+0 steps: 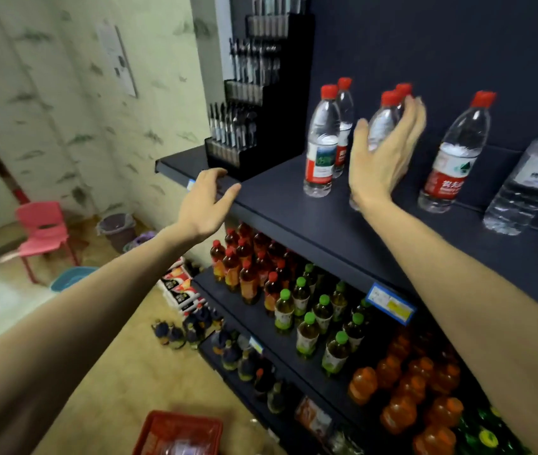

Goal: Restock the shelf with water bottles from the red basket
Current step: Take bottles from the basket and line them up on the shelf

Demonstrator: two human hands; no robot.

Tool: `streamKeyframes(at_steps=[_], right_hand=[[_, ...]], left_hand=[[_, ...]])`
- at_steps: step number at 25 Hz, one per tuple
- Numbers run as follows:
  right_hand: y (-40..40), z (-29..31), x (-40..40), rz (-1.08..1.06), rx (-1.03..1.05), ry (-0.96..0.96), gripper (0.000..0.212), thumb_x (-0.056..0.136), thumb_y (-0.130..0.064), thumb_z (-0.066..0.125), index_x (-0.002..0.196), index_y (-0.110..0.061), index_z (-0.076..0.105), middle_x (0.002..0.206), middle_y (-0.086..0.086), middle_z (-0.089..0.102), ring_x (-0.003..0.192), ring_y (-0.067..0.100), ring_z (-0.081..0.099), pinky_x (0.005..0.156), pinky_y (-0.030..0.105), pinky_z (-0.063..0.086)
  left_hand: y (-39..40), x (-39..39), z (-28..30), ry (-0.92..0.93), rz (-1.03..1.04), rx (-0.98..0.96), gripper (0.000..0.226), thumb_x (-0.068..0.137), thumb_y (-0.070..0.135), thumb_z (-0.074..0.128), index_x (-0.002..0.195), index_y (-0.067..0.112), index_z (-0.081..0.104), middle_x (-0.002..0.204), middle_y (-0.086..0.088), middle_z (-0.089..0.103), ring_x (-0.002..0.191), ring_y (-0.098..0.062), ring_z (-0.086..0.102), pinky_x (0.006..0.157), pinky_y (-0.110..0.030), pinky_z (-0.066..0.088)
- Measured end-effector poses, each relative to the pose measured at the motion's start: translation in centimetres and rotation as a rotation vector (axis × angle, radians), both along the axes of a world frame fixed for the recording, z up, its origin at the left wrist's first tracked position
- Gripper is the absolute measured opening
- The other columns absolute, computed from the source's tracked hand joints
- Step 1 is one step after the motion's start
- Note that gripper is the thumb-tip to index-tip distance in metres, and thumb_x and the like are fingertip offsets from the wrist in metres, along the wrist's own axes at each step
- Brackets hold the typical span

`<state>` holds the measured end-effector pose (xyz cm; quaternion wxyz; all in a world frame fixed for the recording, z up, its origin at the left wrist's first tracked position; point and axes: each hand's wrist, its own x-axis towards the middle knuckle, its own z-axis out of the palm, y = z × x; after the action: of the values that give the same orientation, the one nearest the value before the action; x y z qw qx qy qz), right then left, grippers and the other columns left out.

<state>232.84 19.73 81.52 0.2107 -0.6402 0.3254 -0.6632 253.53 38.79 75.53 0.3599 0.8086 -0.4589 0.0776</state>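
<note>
At the far left we see a pink moulded plastic chair [42,233] on the tan floor, and at the bottom edge the red basket [179,433], its slatted plastic rim framing something clear and glossy we cannot make out. Our left hand [206,205] reaches out with the forearm straight, fingers loosely curled over the front lip of the matte dark shelf [293,205], grasping nothing. Behind it stands a stepped black display rack [254,103] of slim pens. Further right, clear ribbed water bottles with red caps and red-and-white labels stand upright on the shelf, the nearest [321,142] just left of our right hand [382,152]. That hand is released, palm spread and fingers straight, lying against the side of another such bottle [384,119]. Beyond stands one more bottle [454,156], then a larger clear jug [530,178] at the right edge.
</note>
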Motion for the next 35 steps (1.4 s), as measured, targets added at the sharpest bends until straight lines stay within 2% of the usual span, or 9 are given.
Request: streamKeyframes(at_steps=[3,6,11,15,18,21,23,26,35], right_hand=[[4.3,-0.8,2.6,0.123,-0.138,0.076,0.065,0.096,-0.027,0.059,0.152,-0.001,0.039,0.16,0.013,0.035,0.149,0.025,0.034,0.122,0.027,0.027],[8.9,-3.4,5.6,0.246,-0.174,0.191,0.061,0.096,-0.022,0.059,0.151,-0.002,0.042,0.156,0.012,0.042,0.146,0.024,0.039,0.121,0.031,0.031],[15.6,-11.5,11.2,0.558,0.069,0.63,0.061,0.098,-0.026,0.06,0.153,-0.012,0.039,0.148,0.004,0.048,0.138,0.02,0.047,0.113,0.036,0.04],[19.5,-17.1,14.6,0.675,0.174,0.934,0.069,0.1,-0.036,0.058,0.157,-0.008,0.031,0.157,0.01,0.04,0.146,0.026,0.036,0.119,0.037,0.03],[21.8,-20.5,17.1,0.749,0.248,1.063,0.073,0.102,-0.044,0.054,0.158,-0.004,0.029,0.16,0.015,0.035,0.149,0.03,0.032,0.121,0.04,0.027],[23.8,-24.5,18.7,0.818,0.362,1.119,0.065,0.103,-0.045,0.051,0.153,-0.006,0.036,0.156,0.015,0.04,0.145,0.032,0.038,0.115,0.04,0.034],[25.1,-28.5,19.9,0.882,0.449,1.139,0.062,0.103,-0.044,0.052,0.152,-0.007,0.038,0.155,0.013,0.042,0.143,0.032,0.041,0.111,0.038,0.037],[26.8,-36.7,21.0,0.951,0.637,1.222,0.068,0.104,-0.044,0.053,0.157,-0.008,0.031,0.161,0.011,0.035,0.148,0.031,0.035,0.114,0.038,0.033],[31.7,-62.4,19.3,1.049,1.021,1.395,0.073,0.1,-0.043,0.058,0.155,-0.003,0.031,0.155,0.018,0.044,0.142,0.035,0.044,0.116,0.04,0.036]], left_hand=[[2.1,0.5,-0.2,0.025,0.052,0.009,0.057,0.103,0.049,0.049,0.145,0.01,0.048,0.145,-0.009,0.053,0.129,-0.024,0.054,0.103,-0.035,0.042],[5.1,0.9,-0.8,0.068,0.072,0.013,0.057,0.103,0.048,0.05,0.145,0.01,0.047,0.145,-0.009,0.053,0.127,-0.024,0.056,0.104,-0.038,0.044],[12.5,2.5,-6.6,0.173,0.197,0.085,0.055,0.1,0.05,0.053,0.14,0.012,0.051,0.138,-0.008,0.059,0.114,-0.023,0.061,0.098,-0.038,0.048],[17.7,4.3,-11.1,0.24,0.288,0.165,0.046,0.099,0.049,0.056,0.128,0.013,0.057,0.123,-0.005,0.066,0.104,-0.024,0.064,0.09,-0.039,0.05],[20.4,5.7,-14.1,0.291,0.352,0.187,0.046,0.099,0.048,0.056,0.128,0.012,0.057,0.123,-0.006,0.066,0.106,-0.026,0.065,0.093,-0.041,0.052],[22.2,6.8,-17.3,0.364,0.376,0.219,0.05,0.098,0.049,0.055,0.132,0.012,0.058,0.128,-0.006,0.066,0.11,-0.025,0.065,0.096,-0.043,0.054],[23.2,7.4,-20.4,0.397,0.404,0.276,0.051,0.099,0.047,0.056,0.136,0.012,0.056,0.132,-0.006,0.065,0.112,-0.023,0.065,0.096,-0.041,0.054],[24.6,7.5,-26.8,0.465,0.46,0.344,0.05,0.099,0.043,0.057,0.138,0.012,0.055,0.134,-0.006,0.064,0.115,-0.023,0.065,0.094,-0.036,0.053],[30.9,4.5,-51.0,0.781,0.605,0.578,0.052,0.097,0.046,0.058,0.136,0.012,0.056,0.134,-0.007,0.063,0.116,-0.024,0.063,0.097,-0.038,0.051]])
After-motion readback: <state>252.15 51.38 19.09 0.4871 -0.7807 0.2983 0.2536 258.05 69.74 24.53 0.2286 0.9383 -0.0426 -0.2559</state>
